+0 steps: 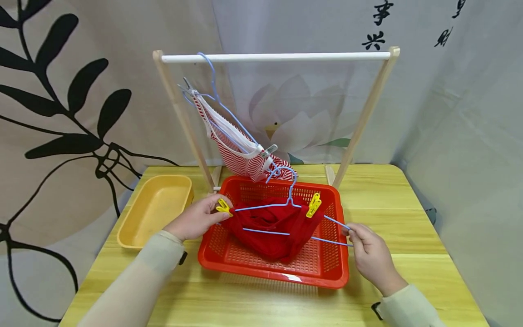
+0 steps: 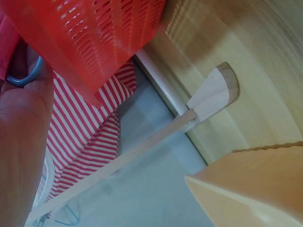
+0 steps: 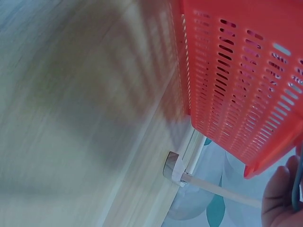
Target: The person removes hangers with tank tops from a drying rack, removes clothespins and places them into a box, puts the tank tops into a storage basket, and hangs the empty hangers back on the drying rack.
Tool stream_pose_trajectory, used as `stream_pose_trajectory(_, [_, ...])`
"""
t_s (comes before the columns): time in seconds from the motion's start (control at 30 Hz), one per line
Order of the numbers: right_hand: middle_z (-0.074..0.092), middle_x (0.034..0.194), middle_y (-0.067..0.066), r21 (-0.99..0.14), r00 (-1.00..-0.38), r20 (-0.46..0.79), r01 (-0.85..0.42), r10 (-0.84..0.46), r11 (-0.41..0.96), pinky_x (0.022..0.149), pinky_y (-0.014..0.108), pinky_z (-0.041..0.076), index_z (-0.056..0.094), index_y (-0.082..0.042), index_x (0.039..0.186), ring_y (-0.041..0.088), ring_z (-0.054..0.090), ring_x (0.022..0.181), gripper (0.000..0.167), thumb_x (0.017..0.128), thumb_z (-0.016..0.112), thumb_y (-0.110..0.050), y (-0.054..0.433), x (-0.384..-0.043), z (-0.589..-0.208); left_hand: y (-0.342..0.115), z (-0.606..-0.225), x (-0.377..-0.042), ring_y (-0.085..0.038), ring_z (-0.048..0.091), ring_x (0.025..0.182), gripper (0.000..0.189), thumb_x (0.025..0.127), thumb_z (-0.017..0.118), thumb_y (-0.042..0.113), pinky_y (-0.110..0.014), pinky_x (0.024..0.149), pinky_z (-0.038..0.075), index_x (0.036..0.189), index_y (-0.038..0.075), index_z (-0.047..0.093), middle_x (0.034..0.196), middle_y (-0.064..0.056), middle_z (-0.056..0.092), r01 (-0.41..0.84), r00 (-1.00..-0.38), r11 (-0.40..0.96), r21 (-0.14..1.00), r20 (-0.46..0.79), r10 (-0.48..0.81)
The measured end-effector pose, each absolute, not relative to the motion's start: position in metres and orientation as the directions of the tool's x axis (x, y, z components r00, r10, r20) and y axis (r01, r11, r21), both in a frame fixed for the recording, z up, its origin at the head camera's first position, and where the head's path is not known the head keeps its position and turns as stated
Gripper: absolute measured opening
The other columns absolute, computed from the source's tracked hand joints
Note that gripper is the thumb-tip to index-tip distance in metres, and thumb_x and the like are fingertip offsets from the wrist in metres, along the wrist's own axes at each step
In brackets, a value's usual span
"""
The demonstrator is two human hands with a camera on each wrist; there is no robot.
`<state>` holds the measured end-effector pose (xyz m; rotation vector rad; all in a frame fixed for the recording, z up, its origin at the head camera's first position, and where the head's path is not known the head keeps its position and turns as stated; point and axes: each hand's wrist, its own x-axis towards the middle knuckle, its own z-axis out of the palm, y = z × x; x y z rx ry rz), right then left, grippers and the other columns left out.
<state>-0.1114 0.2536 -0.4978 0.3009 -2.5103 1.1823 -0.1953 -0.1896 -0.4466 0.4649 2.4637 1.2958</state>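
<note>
A blue wire hanger [image 1: 265, 207] is held over the red basket [image 1: 273, 272], with a dark red garment [image 1: 261, 245] hanging from it. Two yellow clips, a left one [image 1: 223, 206] and a right one [image 1: 313, 205], sit on the garment's top edge. My left hand [image 1: 200, 215] grips the hanger's left end beside the left clip; in the left wrist view the blue wire end [image 2: 29, 78] curves between its fingers. At the other end, past the garment, my right hand [image 1: 369, 252] pinches the hanger's bare wire between thumb and fingers.
Behind the basket stands a rack with a white bar [image 1: 278, 57] and wooden legs [image 1: 367, 111]. From the bar hangs another blue hanger [image 1: 214, 81] with a red-and-white striped garment [image 1: 241, 156] clipped on. A yellow tray [image 1: 128, 234] lies on the wooden table [image 1: 392, 200] at the left.
</note>
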Motion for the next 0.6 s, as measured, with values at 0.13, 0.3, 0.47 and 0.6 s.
stream_pose_trajectory(0.13, [0.076,0.102,0.005,-0.704,-0.918,0.393,-0.332,-0.044,0.628,0.081,0.006,0.049,0.075,-0.004,0.112,0.004,0.067,0.094,0.023,0.104,0.055,0.005,0.2540,-0.1119,-0.4983,-0.1888,-0.4479,-0.1954,-0.023,0.062,0.095,0.013,0.104,0.068,0.020,-0.028,0.083,0.055,0.116,0.017,0.064,0.108,-0.007,0.064,0.117,-0.899,0.534,0.837,-0.140,0.416])
stream_pose_trajectory(0.3, [0.076,0.102,0.004,-0.706,-0.920,0.390,-0.331,-0.047,0.625,0.084,0.004,0.049,0.075,-0.005,0.111,0.002,0.068,0.095,0.022,0.105,0.055,0.003,0.2541,-0.1127,-0.4999,-0.1879,-0.4467,-0.1938,-0.023,0.062,0.094,0.014,0.104,0.068,0.020,-0.029,0.083,0.055,0.116,0.017,0.064,0.107,-0.007,0.065,0.107,-0.900,0.536,0.837,-0.148,0.410])
stream_pose_trajectory(0.47, [0.076,0.102,0.004,-0.706,-0.923,0.383,-0.325,-0.047,0.629,0.084,0.004,0.049,0.075,-0.004,0.111,0.000,0.067,0.095,0.023,0.105,0.054,0.003,0.2542,-0.1124,-0.4999,-0.1869,-0.4467,-0.1933,-0.023,0.062,0.094,0.014,0.103,0.069,0.019,-0.030,0.082,0.055,0.116,0.018,0.064,0.104,-0.006,0.067,0.101,-0.902,0.537,0.838,-0.150,0.405])
stream_pose_trajectory(0.6, [0.076,0.102,0.004,-0.705,-0.925,0.378,-0.318,-0.044,0.634,0.084,0.004,0.050,0.075,-0.005,0.111,-0.001,0.067,0.095,0.023,0.105,0.054,0.003,0.2540,-0.1114,-0.4991,-0.1867,-0.4492,-0.1940,-0.023,0.061,0.094,0.015,0.102,0.070,0.018,-0.029,0.082,0.055,0.116,0.018,0.064,0.103,-0.006,0.068,0.112,-0.903,0.533,0.839,-0.138,0.407])
